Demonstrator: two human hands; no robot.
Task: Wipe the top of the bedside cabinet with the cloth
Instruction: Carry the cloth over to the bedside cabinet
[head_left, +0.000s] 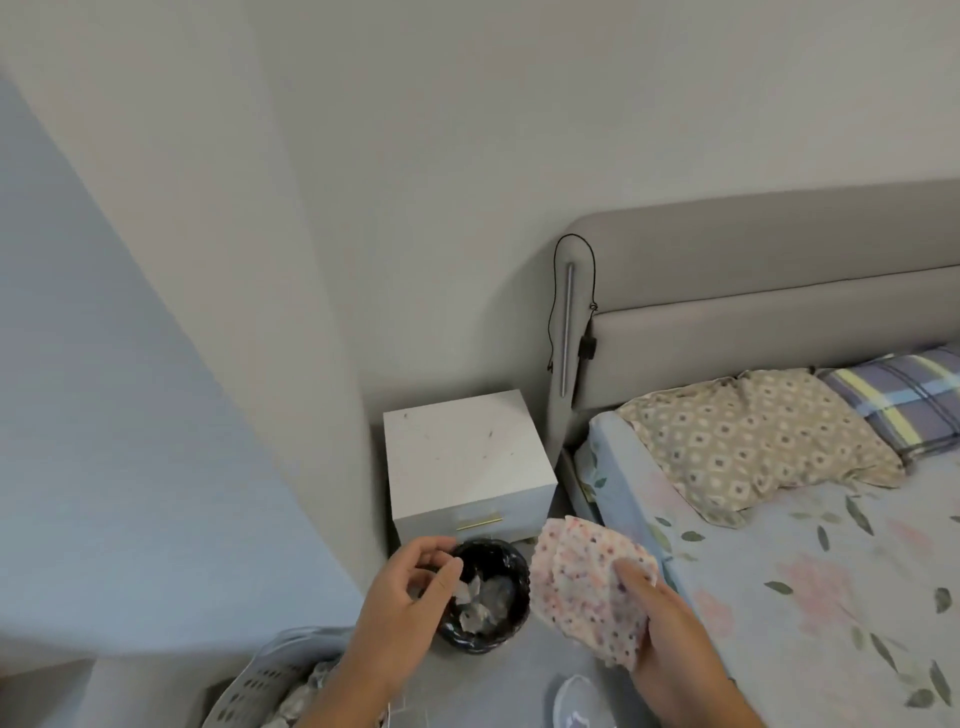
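Item: pink floral-print fabric cloth (587, 587), soft, light, limp, bunched in your right hand (670, 629) with fingers pinching it, left hand (410, 587) loosely spread, short of the white square bedside cabinet (467, 452); grip mid-wad.

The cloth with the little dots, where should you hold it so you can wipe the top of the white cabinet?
The spotted cloth hangs crumpled, pinched at its lower right edge by the right hand. Probably better to bunch its middle under a flat palm from above, so a broad pad faces down. The bedside cabinet top is flat and bare, with small dark specks. The left hand hovers by the black bin.
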